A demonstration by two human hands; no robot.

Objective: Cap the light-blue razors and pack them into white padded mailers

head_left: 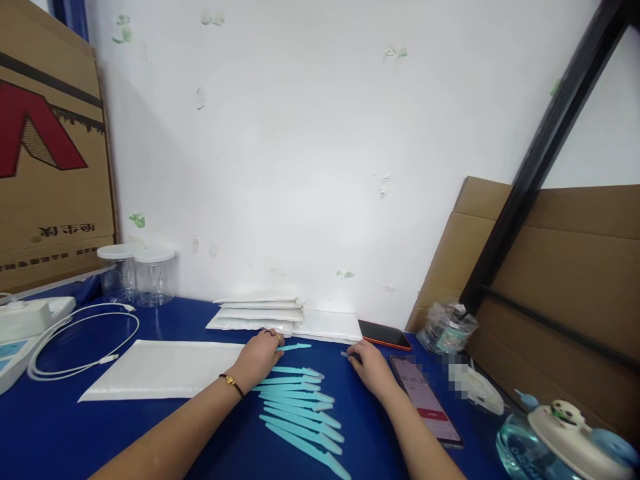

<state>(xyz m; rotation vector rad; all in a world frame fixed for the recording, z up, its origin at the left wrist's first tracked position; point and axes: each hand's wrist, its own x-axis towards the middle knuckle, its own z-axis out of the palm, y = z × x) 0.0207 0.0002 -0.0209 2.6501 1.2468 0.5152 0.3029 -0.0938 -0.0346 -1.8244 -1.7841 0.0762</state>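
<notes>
My left hand (261, 359) is closed on the handle of a turquoise eyebrow razor (299, 347), whose narrow end points right. Opposite it, my right hand (371, 368) pinches a small translucent blade cap (344, 354), apart from that razor. Between my forearms several more turquoise eyebrow razors (300, 408) lie in a fanned row on the blue table, with pale translucent caps at their right ends. A white padded envelope (165, 370) lies flat under and beside my left wrist.
A stack of white envelopes (260, 313) stands against the wall. Two phones, one lit (425, 400), lie to the right, near a panda-topped bottle (560, 433). A white cable (135, 327), clear jars (155, 280) and a cardboard box (55, 200) are at left.
</notes>
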